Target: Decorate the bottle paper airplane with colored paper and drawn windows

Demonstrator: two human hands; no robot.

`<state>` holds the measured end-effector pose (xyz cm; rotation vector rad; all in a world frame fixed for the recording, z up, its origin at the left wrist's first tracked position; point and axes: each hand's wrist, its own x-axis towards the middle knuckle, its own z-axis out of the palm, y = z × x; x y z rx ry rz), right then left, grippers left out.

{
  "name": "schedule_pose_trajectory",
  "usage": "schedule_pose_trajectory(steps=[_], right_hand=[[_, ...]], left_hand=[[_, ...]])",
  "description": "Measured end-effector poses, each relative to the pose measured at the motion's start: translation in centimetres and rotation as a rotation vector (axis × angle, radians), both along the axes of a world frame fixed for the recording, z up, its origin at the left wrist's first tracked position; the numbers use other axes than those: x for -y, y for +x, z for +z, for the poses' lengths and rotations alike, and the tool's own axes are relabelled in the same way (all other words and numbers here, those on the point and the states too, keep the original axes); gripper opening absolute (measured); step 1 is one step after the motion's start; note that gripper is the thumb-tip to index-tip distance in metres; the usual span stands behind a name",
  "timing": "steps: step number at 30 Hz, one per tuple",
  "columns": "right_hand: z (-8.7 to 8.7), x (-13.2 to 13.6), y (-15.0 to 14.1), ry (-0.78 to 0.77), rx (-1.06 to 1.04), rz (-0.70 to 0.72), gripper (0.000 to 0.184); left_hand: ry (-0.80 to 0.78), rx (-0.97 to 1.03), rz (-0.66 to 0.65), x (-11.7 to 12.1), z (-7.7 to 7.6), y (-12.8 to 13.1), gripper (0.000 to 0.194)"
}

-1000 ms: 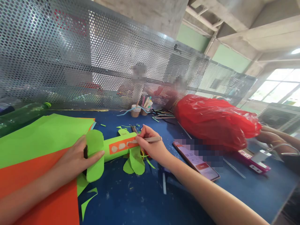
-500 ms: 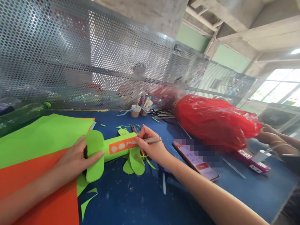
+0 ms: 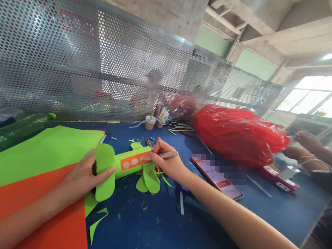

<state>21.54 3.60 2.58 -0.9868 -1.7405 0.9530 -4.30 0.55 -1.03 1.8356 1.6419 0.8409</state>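
Observation:
A green paper tube [image 3: 135,154] with rounded green flaps at both ends lies across the blue table. My left hand [image 3: 89,173] grips its left end, thumb over the front of a flap [image 3: 105,155]. Along the tube runs an orange strip [image 3: 128,163] bearing a row of pale rounded patches. In my right hand [image 3: 163,155] is a pale marker pen [image 3: 168,154], pinched between the fingers with its tip on the strip near the right-hand patches. My right fingers partly cover that end of the strip. Below them hang green petal-shaped flaps [image 3: 151,180].
Green sheets [image 3: 49,148] and an orange sheet [image 3: 59,207] lie left, near a green bottle [image 3: 26,128]. Pen cups [image 3: 149,122] stand before a perforated metal screen [image 3: 124,69]. Right are a phone [image 3: 218,180], a red plastic bag [image 3: 238,135] and another person's hands [image 3: 308,141].
My hands and the tube stay almost in place, with only a slight shift of the pen. At the right, the other person's hand has risen beside the red bag.

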Motion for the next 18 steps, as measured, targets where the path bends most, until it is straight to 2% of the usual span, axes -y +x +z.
schedule_pose_trajectory(steps=[18], right_hand=[[0.23,0.13,-0.12,0.023,0.020,-0.007,0.019]], left_hand=[[0.000,-0.002,0.001,-0.05,-0.02,0.01,0.068]])
